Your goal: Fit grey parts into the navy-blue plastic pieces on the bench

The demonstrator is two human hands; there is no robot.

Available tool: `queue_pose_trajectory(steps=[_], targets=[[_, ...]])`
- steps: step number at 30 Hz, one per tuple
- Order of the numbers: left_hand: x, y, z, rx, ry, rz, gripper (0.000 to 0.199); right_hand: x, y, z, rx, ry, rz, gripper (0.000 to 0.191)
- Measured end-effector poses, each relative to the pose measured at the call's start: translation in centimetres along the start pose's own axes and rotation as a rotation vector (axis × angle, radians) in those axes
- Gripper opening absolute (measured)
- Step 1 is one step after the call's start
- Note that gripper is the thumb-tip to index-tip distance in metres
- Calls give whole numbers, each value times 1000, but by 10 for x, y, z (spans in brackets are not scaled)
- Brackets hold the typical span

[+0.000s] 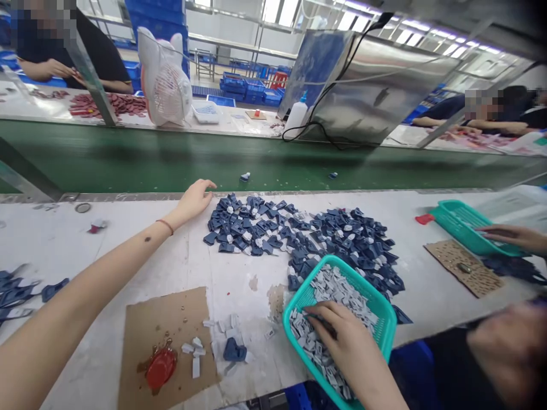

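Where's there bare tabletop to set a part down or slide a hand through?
Two patches: white tabletop between the left forearm and the navy pile, behind the near cardboard; and between the pile and the right-hand cardboard. Crowded: the pile, the teal basket with the right hand in it, and the near cardboard's right side, with loose grey pieces.

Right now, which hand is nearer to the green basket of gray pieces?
Right. The right hand is inside the green basket, at its gray pieces. The left hand is well away, beside the dark blue pieces, near the green belt.
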State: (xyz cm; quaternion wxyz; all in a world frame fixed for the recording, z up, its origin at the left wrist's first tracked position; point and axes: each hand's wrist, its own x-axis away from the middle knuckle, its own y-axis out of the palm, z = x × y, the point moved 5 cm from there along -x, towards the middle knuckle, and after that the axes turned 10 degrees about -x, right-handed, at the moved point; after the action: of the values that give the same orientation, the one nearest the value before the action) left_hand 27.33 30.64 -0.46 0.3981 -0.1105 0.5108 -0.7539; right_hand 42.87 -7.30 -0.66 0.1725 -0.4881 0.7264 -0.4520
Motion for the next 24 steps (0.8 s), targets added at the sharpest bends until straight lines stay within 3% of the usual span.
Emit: queue_pose_trajectory(steps=[6,11,14,18,24], targets=[[-74,22,8,-54,16,-24,29,-12,3,8,-97,60,-48,35],[-105,44,16,-54,45,-78,36,-16,6,21,-91,95,24,36],[-111,56,20,-9,31,-107,32,-13,5,21,-86,83,90,36],[-109,58,17,149,-55,-92,24,-8,5,12,-92,6,81,29],[-79,28,10,619,-319,-23,28,-6,6,-2,-38,-24,86,32]])
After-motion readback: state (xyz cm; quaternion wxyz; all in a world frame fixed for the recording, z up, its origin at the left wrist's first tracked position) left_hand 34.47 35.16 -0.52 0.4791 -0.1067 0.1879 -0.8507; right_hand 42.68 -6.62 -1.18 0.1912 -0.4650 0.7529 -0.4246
